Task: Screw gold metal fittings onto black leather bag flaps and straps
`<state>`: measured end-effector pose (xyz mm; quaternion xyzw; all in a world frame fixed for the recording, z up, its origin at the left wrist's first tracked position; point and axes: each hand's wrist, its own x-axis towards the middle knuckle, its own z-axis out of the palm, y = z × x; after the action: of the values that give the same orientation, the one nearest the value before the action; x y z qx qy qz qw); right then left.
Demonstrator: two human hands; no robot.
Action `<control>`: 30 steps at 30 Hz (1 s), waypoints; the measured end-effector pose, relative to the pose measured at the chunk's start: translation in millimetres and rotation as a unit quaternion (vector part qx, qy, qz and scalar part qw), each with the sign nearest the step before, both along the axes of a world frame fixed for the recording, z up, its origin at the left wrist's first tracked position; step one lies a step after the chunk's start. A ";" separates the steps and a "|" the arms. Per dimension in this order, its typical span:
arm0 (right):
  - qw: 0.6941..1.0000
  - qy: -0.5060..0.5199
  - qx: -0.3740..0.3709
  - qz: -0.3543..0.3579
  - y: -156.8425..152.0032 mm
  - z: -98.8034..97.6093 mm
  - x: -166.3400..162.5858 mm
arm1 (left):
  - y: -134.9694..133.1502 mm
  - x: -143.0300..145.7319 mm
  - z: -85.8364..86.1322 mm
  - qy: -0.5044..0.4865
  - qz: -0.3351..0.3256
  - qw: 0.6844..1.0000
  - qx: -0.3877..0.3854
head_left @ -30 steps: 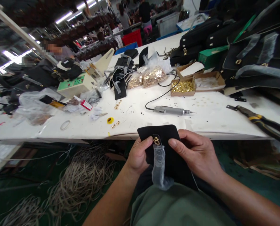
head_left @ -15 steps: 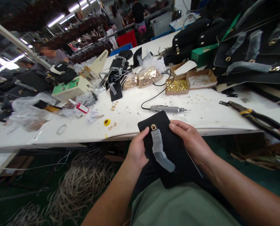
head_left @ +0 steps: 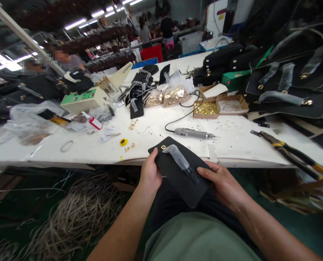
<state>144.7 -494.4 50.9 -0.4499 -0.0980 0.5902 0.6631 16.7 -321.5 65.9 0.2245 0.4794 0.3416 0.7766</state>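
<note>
Between my two hands I hold a black bag panel (head_left: 172, 170) tilted above my lap, at the table's front edge. A gold metal fitting (head_left: 163, 147) sits near its upper left corner. A strap wrapped in cloudy plastic film (head_left: 177, 157) runs across the panel from beside the fitting. My left hand (head_left: 150, 172) grips the left edge, thumb on top. My right hand (head_left: 218, 181) pinches the right edge, its thumb on the face and its fingers partly hidden underneath. Just beyond the panel lies a grey electric screwdriver (head_left: 191, 133) with a black cord.
Pliers (head_left: 292, 152) lie at the right, below stacked black bag pieces (head_left: 289, 94). A cardboard box of gold parts (head_left: 205, 108) and bagged fittings (head_left: 175, 96) stand further back. Yellow tape (head_left: 124, 142) lies left of centre. Coiled strips (head_left: 77, 217) cover the floor. Other people (head_left: 167, 29) are in the background.
The panel has turned anticlockwise, its fitting end swinging left and its other end right. Both hands still hold it, the right one lower. The dark end of the strap now shows.
</note>
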 end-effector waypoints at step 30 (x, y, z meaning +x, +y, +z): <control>0.738 -0.641 0.064 0.201 267.3 -13.9 -65.5 | 4.3 -164.4 -35.0 0.300 -0.113 0.820 0.475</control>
<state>79.2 -227.1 37.0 -0.6483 -0.6252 0.2749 0.3367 -147.8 -317.2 30.9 0.7093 0.4382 0.3529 0.4247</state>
